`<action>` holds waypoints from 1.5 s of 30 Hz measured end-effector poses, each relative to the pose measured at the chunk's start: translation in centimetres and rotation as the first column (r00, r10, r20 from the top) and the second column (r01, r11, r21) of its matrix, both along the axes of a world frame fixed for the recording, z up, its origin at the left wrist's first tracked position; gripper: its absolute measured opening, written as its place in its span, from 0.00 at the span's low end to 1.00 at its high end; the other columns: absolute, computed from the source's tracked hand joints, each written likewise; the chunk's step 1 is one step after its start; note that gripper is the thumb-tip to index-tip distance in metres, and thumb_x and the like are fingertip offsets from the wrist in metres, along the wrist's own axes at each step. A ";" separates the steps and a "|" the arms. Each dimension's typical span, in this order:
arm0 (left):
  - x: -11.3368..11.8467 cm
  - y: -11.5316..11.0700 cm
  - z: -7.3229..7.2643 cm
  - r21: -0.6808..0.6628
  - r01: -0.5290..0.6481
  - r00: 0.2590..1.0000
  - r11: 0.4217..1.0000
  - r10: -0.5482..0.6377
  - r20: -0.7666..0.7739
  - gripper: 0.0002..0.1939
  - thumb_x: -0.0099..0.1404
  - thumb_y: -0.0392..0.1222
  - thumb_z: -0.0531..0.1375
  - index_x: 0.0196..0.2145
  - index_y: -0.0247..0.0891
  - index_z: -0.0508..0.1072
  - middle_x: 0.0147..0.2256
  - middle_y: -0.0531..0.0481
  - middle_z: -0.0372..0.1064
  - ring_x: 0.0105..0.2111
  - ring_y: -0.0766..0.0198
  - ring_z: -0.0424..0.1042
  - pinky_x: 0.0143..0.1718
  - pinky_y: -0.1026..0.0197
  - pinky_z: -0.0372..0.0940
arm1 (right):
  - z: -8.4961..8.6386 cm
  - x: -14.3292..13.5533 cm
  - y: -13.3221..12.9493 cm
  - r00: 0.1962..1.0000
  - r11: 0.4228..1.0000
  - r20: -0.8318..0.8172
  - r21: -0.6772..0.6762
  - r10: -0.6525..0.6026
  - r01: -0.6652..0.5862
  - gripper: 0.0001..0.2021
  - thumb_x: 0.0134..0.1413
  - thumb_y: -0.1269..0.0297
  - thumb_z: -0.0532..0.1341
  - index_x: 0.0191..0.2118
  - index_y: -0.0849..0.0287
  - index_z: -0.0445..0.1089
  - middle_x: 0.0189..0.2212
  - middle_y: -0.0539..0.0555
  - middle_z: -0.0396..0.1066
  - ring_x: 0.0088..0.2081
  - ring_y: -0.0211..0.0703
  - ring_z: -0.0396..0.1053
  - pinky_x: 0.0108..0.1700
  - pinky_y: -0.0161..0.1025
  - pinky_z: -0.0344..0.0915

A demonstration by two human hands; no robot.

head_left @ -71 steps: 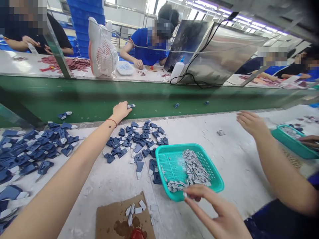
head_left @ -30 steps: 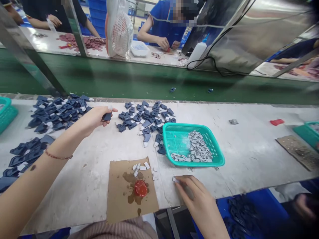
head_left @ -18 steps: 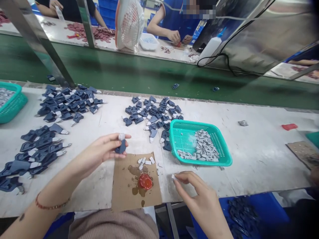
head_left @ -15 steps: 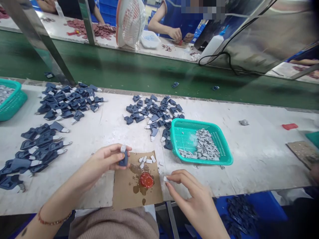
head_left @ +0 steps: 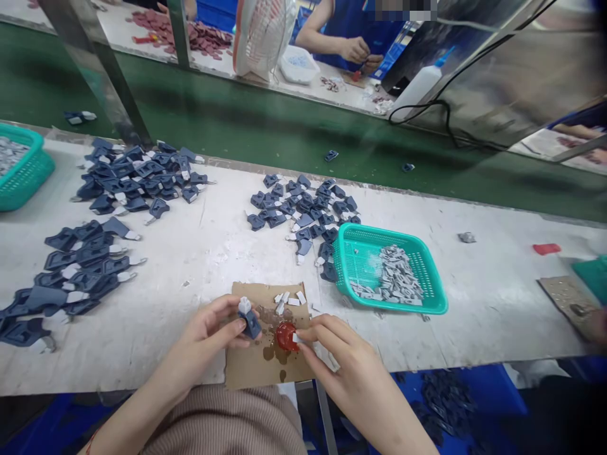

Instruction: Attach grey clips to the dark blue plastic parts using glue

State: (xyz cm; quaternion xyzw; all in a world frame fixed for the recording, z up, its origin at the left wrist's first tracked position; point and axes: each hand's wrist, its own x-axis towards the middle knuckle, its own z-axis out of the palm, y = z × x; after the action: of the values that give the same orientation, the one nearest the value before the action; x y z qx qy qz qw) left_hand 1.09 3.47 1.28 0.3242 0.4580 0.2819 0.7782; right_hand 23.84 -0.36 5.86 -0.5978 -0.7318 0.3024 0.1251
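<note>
My left hand (head_left: 215, 332) is closed around a dark blue plastic part (head_left: 250, 321) with a pale grey tip pointing up. Between thumb and forefinger, my right hand (head_left: 339, 354) pinches a small white-grey plastic piece (head_left: 296, 338). That piece is at the right rim of a small red cup (head_left: 285, 336); whether it touches the cup I cannot tell. Under the cup lies a cardboard sheet (head_left: 246, 373) with dark wet stains. Several small white pieces (head_left: 293, 302) rest on the cardboard behind the cup.
A green basket (head_left: 439, 297) of grey pieces stands to the right. Heaps of blue parts (head_left: 137, 177) lie at the left and a smaller heap (head_left: 303, 205) in the middle. Beyond runs a green belt (head_left: 227, 120) with a few blue parts. A co-worker's hands (head_left: 363, 55) work across it.
My right hand has moved left, bringing the small white piece to the red cup. My left hand has turned the blue part, which now tilts. The view has shifted slightly.
</note>
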 end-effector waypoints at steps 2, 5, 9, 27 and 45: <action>0.1 -0.2 -0.1 0.023 -0.001 1.000 1.000 0.001 -0.004 0.11 0.64 0.49 0.63 0.43 0.44 0.76 0.46 0.47 0.75 0.44 0.58 0.75 0.41 0.62 0.72 | 0.2 -0.1 0.1 1.000 1.000 0.016 -0.009 0.006 -0.006 0.08 0.65 0.72 0.53 0.38 0.56 0.68 0.37 0.53 0.69 0.39 0.43 0.70 0.37 0.39 0.67; 0.3 -0.4 -0.2 0.055 -0.013 1.000 0.998 0.013 -0.010 0.08 0.64 0.47 0.64 0.40 0.43 0.76 0.46 0.47 0.76 0.45 0.57 0.75 0.39 0.61 0.71 | 0.5 -0.3 0.1 1.000 1.000 0.029 -0.002 0.008 -0.008 0.09 0.65 0.72 0.53 0.38 0.55 0.69 0.36 0.54 0.69 0.38 0.44 0.70 0.36 0.39 0.68; 0.6 -0.6 -0.2 0.087 -0.007 1.000 0.996 0.006 0.005 0.06 0.63 0.44 0.65 0.39 0.44 0.76 0.46 0.47 0.77 0.41 0.58 0.76 0.43 0.58 0.70 | 0.5 -0.3 0.2 1.000 1.000 0.023 0.003 0.000 0.000 0.09 0.65 0.72 0.54 0.37 0.55 0.70 0.35 0.53 0.70 0.37 0.43 0.71 0.36 0.38 0.69; 3.3 -1.2 0.4 0.196 -0.114 0.991 0.974 0.098 0.087 0.04 0.59 0.37 0.65 0.32 0.44 0.75 0.41 0.47 0.75 0.48 0.55 0.74 0.42 0.57 0.73 | 2.9 -1.4 1.1 0.956 0.992 -0.272 0.028 -0.112 0.124 0.05 0.61 0.67 0.60 0.36 0.53 0.73 0.39 0.55 0.74 0.42 0.46 0.73 0.41 0.39 0.72; 2.9 -1.1 0.6 0.187 -0.137 0.988 0.973 0.121 0.097 0.04 0.59 0.36 0.65 0.32 0.44 0.75 0.42 0.47 0.75 0.46 0.55 0.75 0.43 0.56 0.72 | 2.4 -2.2 1.4 0.966 0.998 -0.252 0.011 -0.061 0.066 0.07 0.62 0.71 0.58 0.40 0.53 0.72 0.41 0.53 0.71 0.44 0.41 0.71 0.42 0.34 0.69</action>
State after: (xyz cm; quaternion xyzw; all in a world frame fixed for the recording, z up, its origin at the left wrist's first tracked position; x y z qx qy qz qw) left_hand 4.04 2.39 1.86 0.3553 0.4150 0.3887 0.7420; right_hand 21.67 1.08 8.27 -0.5766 -0.6934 0.3644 0.2322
